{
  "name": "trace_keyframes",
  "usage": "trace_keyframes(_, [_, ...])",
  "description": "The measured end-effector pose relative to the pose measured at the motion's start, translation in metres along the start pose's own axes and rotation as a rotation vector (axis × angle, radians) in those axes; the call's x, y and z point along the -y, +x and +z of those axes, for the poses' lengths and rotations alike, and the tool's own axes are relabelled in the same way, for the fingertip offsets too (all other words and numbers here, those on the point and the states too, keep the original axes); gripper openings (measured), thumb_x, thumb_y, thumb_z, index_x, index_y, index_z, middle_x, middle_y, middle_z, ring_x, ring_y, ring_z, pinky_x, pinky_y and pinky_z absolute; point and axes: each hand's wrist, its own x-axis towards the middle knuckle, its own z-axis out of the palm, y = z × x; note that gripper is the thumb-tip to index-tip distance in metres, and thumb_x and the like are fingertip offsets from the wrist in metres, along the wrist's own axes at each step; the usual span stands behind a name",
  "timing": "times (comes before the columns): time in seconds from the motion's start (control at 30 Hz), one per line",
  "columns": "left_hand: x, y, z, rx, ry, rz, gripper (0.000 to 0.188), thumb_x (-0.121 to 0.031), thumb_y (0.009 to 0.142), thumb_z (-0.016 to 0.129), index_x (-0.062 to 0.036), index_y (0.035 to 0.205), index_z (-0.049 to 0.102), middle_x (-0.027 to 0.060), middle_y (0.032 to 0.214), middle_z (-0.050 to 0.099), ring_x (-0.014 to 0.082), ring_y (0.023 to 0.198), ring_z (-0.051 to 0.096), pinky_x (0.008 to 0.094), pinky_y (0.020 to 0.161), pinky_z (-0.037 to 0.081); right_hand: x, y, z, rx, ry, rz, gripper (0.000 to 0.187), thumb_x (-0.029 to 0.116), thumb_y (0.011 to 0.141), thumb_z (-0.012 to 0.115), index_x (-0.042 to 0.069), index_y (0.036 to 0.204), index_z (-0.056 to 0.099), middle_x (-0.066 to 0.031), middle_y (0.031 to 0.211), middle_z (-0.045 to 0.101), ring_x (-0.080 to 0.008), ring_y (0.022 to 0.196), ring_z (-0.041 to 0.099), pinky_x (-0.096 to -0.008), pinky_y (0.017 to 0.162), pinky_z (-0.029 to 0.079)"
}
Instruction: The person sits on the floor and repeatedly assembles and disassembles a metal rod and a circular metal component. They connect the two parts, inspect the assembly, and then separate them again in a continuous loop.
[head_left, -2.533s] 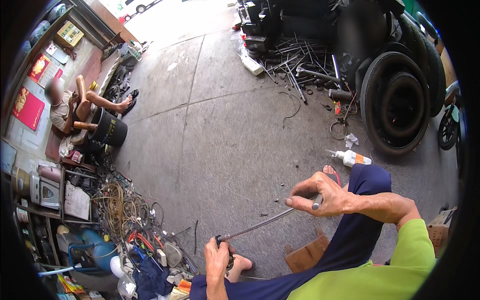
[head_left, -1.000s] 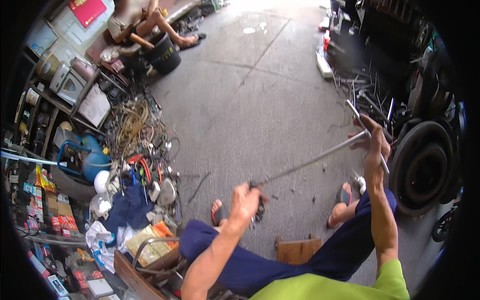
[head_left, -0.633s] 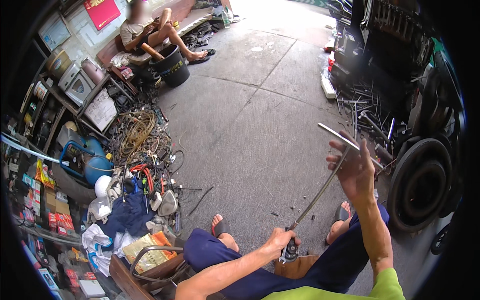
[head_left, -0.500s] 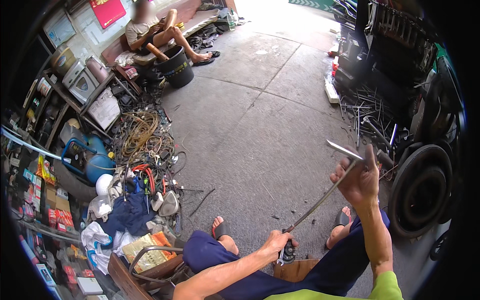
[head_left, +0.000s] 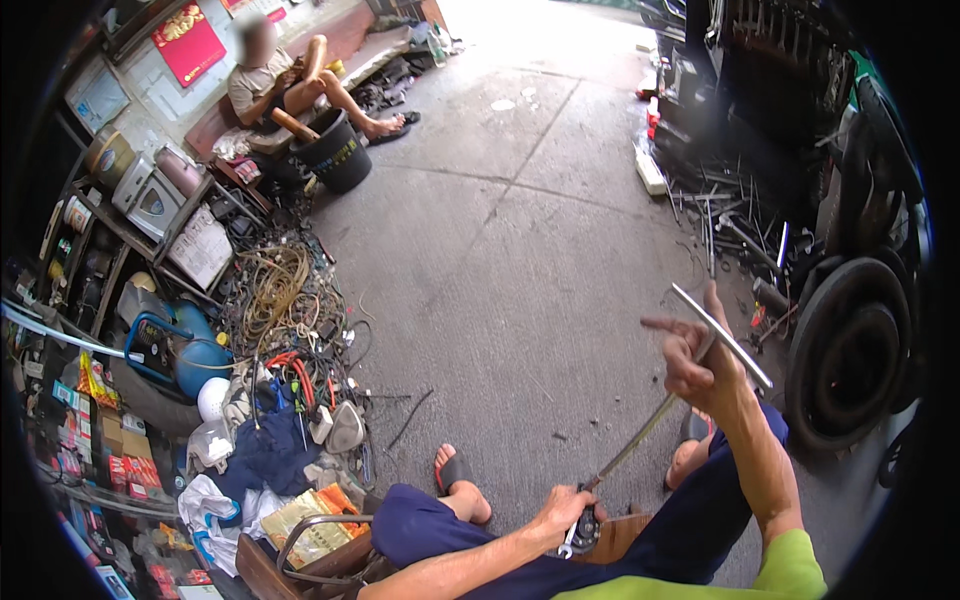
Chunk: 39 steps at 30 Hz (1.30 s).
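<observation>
A long T-handle socket wrench (head_left: pixel 645 428) slants between my hands, its crossbar at the upper right. My right hand (head_left: pixel 692 365) is at that crossbar, middle fingers curled round the shaft just beneath it, index finger and thumb stretched out. Low in front of me, my left hand (head_left: pixel 568 518) is closed round a dark round metal part (head_left: pixel 588 530) at the wrench's lower end. A small silver open-ended spanner (head_left: pixel 567 546) sticks out below that hand. A brown wooden block or stool (head_left: pixel 616 540) shows between my legs, partly hidden.
Loose metal tools (head_left: pixel 735 215) and a big black wheel (head_left: pixel 848 355) lie to the right. On the left are tangled cables (head_left: pixel 270 290), a blue tank (head_left: pixel 195 350) and rags (head_left: pixel 265 445). Farther off, a person (head_left: pixel 270 85) sits by a black bucket (head_left: pixel 338 155).
The crossbar has turned to slant down to the right. My right hand's fingers have curled in at the shaft, with the index finger out. My left hand keeps its hold.
</observation>
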Motion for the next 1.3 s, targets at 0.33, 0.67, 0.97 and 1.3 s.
trace_keyframes(0.33, [-0.017,0.005,0.006,-0.194,-0.214,-0.012,0.021,-0.009,0.087,0.054,0.0103,0.087,0.064,0.0168,0.08,0.069,0.0184,0.062,0.063,0.0297,0.054,0.05,-0.003,0.003,-0.003,-0.224,-0.024,-0.258,0.048,0.047,0.095,0.054,0.002,0.112,0.056,-0.0123,0.098,0.062,-0.0095,0.047,0.053,-0.0241,0.039,0.041])
trace_keyframes(0.67, [-0.025,0.006,0.006,-0.121,-0.269,-0.005,0.019,-0.006,0.089,0.055,0.0097,0.1,0.055,0.0241,0.087,0.068,0.0306,0.079,0.069,0.0405,0.07,0.059,0.001,-0.011,-0.015,0.119,0.001,-0.444,0.046,0.025,0.099,0.051,-0.003,0.135,0.043,-0.0172,0.112,0.059,-0.013,0.062,0.063,-0.0236,0.048,0.052])
trace_keyframes(0.97, [-0.04,0.01,0.009,-0.081,-0.297,0.033,0.021,-0.006,0.087,0.054,0.0121,0.098,0.055,0.0243,0.088,0.067,0.0273,0.076,0.068,0.0362,0.069,0.058,0.006,-0.011,-0.028,0.181,-0.156,-0.634,0.044,0.006,0.095,0.052,-0.004,0.136,0.042,-0.0259,0.126,0.054,-0.0238,0.092,0.067,-0.0315,0.067,0.058])
trace_keyframes(1.3, [-0.041,0.015,0.01,-0.067,-0.355,-0.002,0.019,-0.004,0.089,0.053,0.0123,0.098,0.054,0.0239,0.087,0.068,0.0297,0.078,0.069,0.0383,0.07,0.059,0.017,-0.021,-0.009,0.112,0.088,-0.406,0.048,0.033,0.097,0.051,-0.003,0.13,0.051,-0.0113,0.099,0.066,-0.0206,0.096,0.064,-0.0373,0.092,0.047])
